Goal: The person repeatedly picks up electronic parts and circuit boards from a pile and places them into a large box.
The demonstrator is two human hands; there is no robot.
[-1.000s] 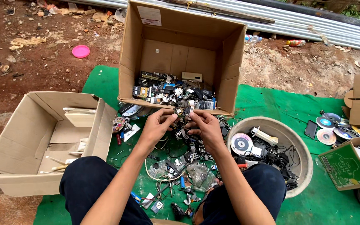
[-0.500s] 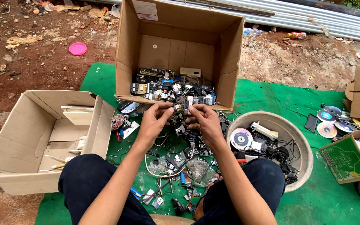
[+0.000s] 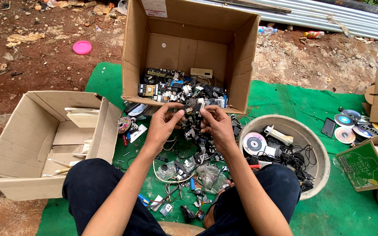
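The person sits on a green mat [image 3: 294,105] spread over red dirt, knees apart, both arms stretched forward over a heap of electronic scrap [image 3: 189,157]. The left hand [image 3: 162,124] and the right hand [image 3: 217,124] meet just in front of the open side of a large cardboard box [image 3: 189,48] that lies tipped toward the person, and between them they hold a small dark electronic part [image 3: 192,109] lifted above the heap. The fingers of the left hand pinch the part's left end between thumb and forefinger; the fingers of the right hand pinch its right end the same way, with the other fingers curled under. What kind of part it is cannot be told at this size. Inside the tipped box lie circuit boards [image 3: 154,89] and more small dark pieces, spilling toward the mat. To the person's left stands a second cardboard box [image 3: 44,140], open at the top, with pale flat pieces in it. To the right, just beside the right knee, is a round grey basin [image 3: 318,175] holding a disc [image 3: 254,143], black cables and a white adapter. Farther right, loose discs [image 3: 344,126] lie on the mat near a small green carton [image 3: 366,166]. A pink lid [image 3: 82,47] lies on the dirt well away at the upper left, and corrugated metal sheeting [image 3: 329,17] runs along the top edge.
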